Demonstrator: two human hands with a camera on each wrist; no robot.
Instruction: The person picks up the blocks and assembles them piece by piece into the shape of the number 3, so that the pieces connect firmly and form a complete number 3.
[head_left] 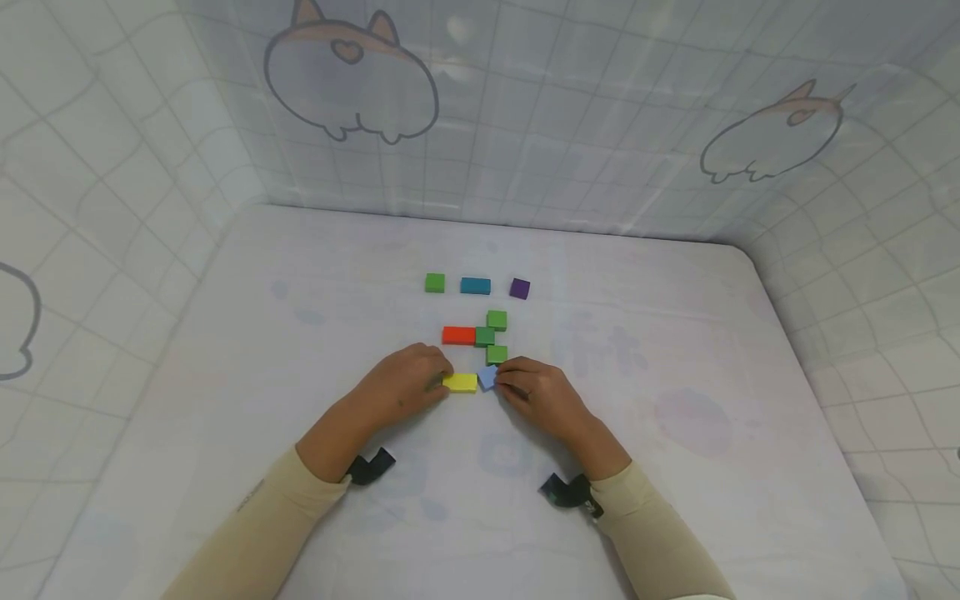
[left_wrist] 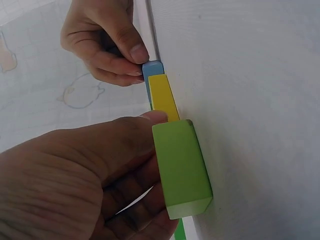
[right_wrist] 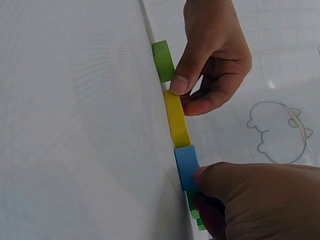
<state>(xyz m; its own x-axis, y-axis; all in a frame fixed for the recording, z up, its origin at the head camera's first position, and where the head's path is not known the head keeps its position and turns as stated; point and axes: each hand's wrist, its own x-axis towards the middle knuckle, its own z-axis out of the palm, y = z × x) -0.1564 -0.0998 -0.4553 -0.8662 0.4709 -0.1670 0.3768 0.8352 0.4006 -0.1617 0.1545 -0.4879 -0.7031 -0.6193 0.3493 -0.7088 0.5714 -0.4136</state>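
My left hand point(head_left: 405, 385) pinches the near-left end of a yellow block point(head_left: 461, 383), thumb on one side and fingers on the other. A green block point(left_wrist: 182, 167) stands on the table beside that hand, mostly hidden under it in the head view. In my right hand point(head_left: 546, 398) a light blue block point(head_left: 487, 378) is held between thumb and fingertips. It sits slightly turned, close to the yellow block's right end. Just beyond it lies a light green block point(head_left: 497, 355). The right wrist view shows the blue block point(right_wrist: 187, 167) end to end with the yellow one point(right_wrist: 177, 119).
Past the hands, a red block point(head_left: 458, 335) meets a darker green block point(head_left: 484, 337), with another light green block point(head_left: 497, 320) at its corner. Farther back stand a green block point(head_left: 435, 282), a teal block point(head_left: 476, 286) and a purple block point(head_left: 520, 288). Patterned curtains surround the white table point(head_left: 675, 333).
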